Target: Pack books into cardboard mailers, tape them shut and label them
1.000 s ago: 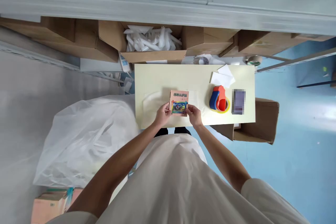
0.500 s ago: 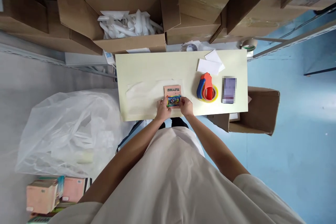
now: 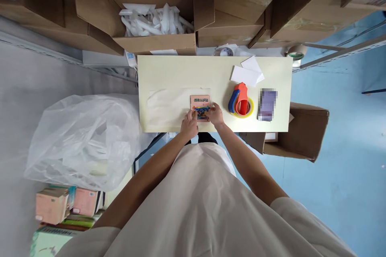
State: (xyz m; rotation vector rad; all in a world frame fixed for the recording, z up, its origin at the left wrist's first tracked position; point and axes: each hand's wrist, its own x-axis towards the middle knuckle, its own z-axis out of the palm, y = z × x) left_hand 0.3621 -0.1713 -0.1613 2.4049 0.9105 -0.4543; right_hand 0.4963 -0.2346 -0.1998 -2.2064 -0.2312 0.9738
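Note:
A small pink book with a colourful picture on its cover lies face up near the front edge of the cream table. Under it and to its left is a thin white wrapping sheet. My left hand grips the book's lower left side, fingertips over the cover. At the right edge, my right hand has its thumb side against the cover and its fingers bent; the exact hold is too small to make out. Right of the hands stands a red and blue tape dispenser with a yellow-rimmed roll.
White cards and a blurred phone lie on the table's right part. Open cardboard boxes, one with white rolled packing, line the shelf behind. A large clear plastic bag and stacked books are at left. An open carton stands at right.
My right hand's fingers have shifted up and slightly outward along the book's right edge. My left fingers have moved further over the cover. The whole view has shifted slightly.

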